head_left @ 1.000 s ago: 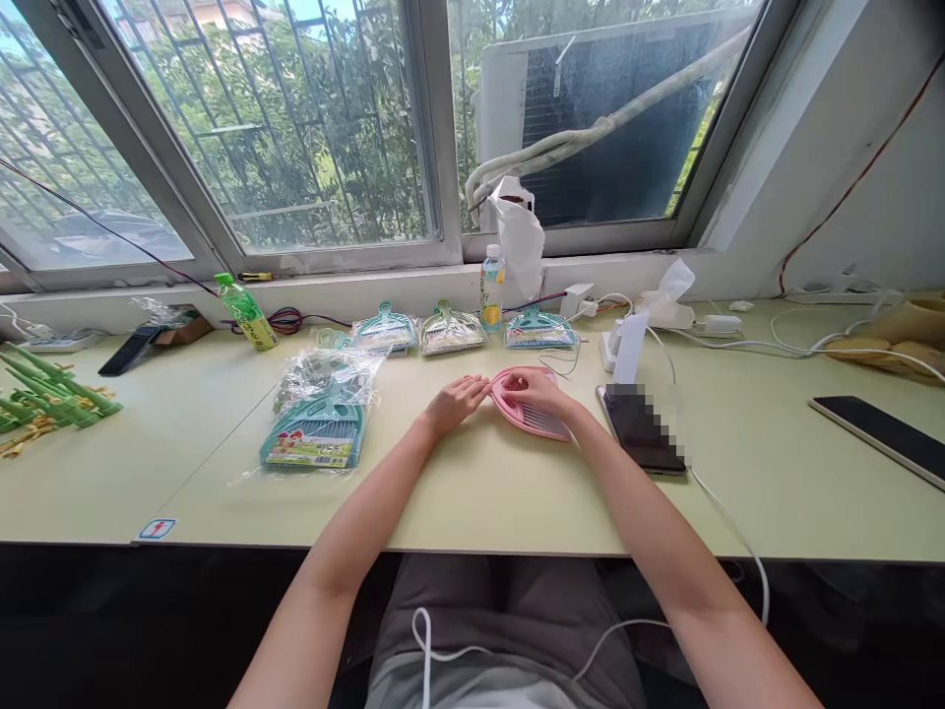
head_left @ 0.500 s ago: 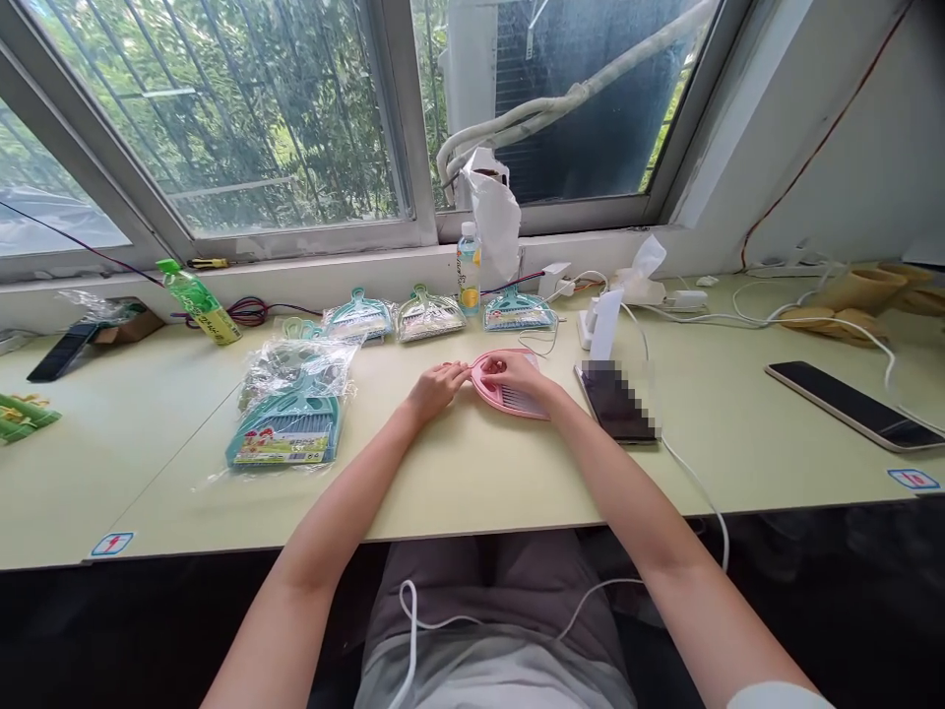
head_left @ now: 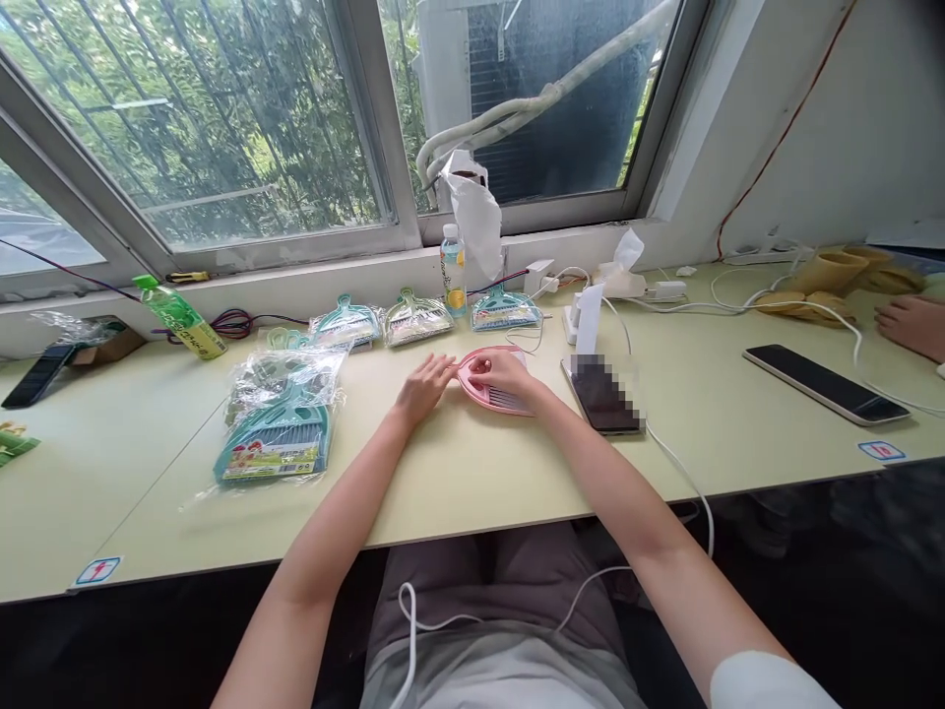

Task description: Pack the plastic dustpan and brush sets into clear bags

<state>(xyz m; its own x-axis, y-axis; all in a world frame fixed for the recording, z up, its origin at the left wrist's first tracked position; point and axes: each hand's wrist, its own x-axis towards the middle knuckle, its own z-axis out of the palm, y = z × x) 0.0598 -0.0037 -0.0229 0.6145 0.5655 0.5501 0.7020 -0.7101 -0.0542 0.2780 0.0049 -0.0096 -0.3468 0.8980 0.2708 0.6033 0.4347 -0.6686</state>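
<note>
A small pink dustpan lies on the table in front of me, with a matching brush whose pale bristles show over the pan. My left hand is closed at the dustpan's handle end, its fingertips on the narrow grip. My right hand reaches over the pan from the right, thumb and fingers pinched on the pink brush part; the hand hides some of it. Left of my hands lie teal dustpan-and-brush sets in clear plastic wrapping, heaped together.
Several wrapped sets stand along the sill, among them a green one. Nearby are a drink bottle, a green bottle, a phone, another phone, and white cables. Another person's hand rests at the right edge.
The view has turned slightly to the right, and another person's hand now shows at the right edge. Both my hands stay on the pink set; my left fingers look slightly more spread.
</note>
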